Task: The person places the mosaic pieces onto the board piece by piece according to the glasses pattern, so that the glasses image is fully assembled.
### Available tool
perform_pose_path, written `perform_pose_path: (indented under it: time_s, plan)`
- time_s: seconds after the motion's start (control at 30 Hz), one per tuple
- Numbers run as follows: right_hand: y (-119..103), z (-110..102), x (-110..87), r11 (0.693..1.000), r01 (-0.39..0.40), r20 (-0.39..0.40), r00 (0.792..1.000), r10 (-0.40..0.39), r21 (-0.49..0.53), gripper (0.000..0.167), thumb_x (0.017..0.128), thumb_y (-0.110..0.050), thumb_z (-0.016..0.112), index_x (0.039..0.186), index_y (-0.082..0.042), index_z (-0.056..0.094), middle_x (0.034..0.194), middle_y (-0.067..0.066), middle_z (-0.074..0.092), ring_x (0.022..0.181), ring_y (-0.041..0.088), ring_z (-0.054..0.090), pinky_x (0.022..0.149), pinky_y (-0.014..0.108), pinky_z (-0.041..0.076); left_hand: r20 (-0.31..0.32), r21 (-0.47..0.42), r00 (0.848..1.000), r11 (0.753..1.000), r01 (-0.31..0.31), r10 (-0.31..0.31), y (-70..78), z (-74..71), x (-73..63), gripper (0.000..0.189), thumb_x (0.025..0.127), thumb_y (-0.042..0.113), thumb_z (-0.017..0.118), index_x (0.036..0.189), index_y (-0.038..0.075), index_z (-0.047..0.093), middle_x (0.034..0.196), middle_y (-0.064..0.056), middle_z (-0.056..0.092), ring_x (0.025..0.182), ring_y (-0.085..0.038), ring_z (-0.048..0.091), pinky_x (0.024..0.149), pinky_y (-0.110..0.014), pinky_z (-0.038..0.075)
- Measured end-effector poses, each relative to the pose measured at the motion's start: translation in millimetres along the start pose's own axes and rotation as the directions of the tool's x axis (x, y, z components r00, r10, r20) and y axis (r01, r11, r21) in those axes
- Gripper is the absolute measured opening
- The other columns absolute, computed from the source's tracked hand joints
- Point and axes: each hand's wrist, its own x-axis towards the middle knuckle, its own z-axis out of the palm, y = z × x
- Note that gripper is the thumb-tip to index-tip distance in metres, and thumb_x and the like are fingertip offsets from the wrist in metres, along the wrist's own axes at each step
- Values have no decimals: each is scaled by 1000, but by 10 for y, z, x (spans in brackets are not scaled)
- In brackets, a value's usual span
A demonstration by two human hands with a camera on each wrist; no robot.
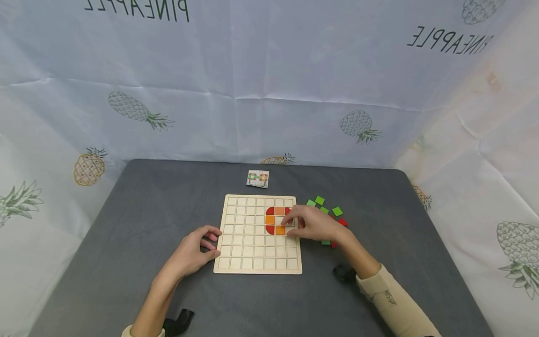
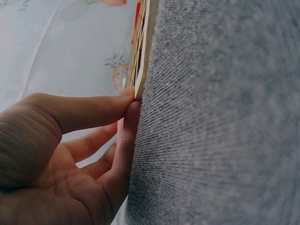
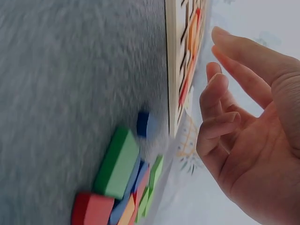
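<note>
The board (image 1: 244, 265) lies under the right hand (image 1: 315, 223), its fingers bent and thumb apart. Orange tiles (image 1: 270, 219) and red tiles (image 1: 270, 230) sit in it, beside those fingertips. The left hand's (image 1: 190, 252) spread fingers and thumb touch its left edge. Green blocks (image 1: 337, 211) lie right of the right fingers; a card (image 1: 258, 180), beyond both hands' fingers.

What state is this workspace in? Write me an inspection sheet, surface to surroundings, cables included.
Surface: dark grey tabletop.
Job's things: gridded board, red and orange pieces in its cells; loose pieces to its right, partly hidden by the right arm in the head view; patterned card beyond it.
Clutter: a black object near each wrist, use unclear.
Left hand: touches the board's left edge.
Right hand: over the board's right side, no held piece visible.
Cables: nothing seen.
Surroundings: pineapple-print cloth behind and at both sides.
</note>
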Motion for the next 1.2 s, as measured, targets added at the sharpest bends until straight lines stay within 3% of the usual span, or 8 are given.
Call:
perform_pose_path:
  time_s: [0.23, 0.47, 0.73, 1.0, 1.2]
  plan:
    - [60, -34, -113, 1000, -15, -25, 1000, 15, 14, 25, 95, -22, 86, 119, -17, 82, 103, 2, 72, 66, 4, 52, 62, 21, 49, -2, -2, 1000, 1000, -5, 5, -5, -1, -23, 44, 90, 2, 85, 130, 5, 69, 115, -11, 69, 95, -16, 70, 80, -31, 59]
    - [-2, 115, -69, 996, 79, 66, 995, -80, 28, 28, 98, -22, 83, 125, -16, 80, 115, 1, 76, 71, 1, 55, 68, 19, 53, -1, 1, 1000, 1000, -2, 2, -24, -4, -11, 43, 90, 1, 84, 130, 5, 69, 115, -10, 69, 95, -15, 70, 81, -29, 59]
    - [-129, 157, -4, 999, 51, 150, 987, -49, -5, 35, 99, -23, 81, 133, -19, 78, 119, 1, 74, 73, 0, 55, 68, 19, 51, 0, 0, 1000, 1000, 0, 0, -16, 0, -17, 43, 91, 1, 84, 131, 6, 69, 115, -10, 69, 95, -15, 70, 81, -30, 59]
    - [-82, 129, -33, 999, 47, 120, 992, -48, 11, 35, 98, -24, 82, 132, -18, 78, 123, 1, 75, 72, 1, 55, 67, 20, 52, 2, -9, 1000, 1000, -9, 9, -6, 9, -24, 43, 90, 2, 85, 130, 4, 69, 115, -11, 69, 95, -16, 71, 81, -32, 60]
    - [21, -8, -151, 998, 28, 48, 998, -30, 57, 33, 98, -22, 82, 130, -15, 78, 110, 5, 72, 68, 4, 53, 63, 20, 49, -1, -5, 1000, 1000, -12, 12, -11, 10, -19, 44, 90, 2, 85, 130, 4, 69, 115, -12, 69, 94, -16, 71, 81, -31, 60]
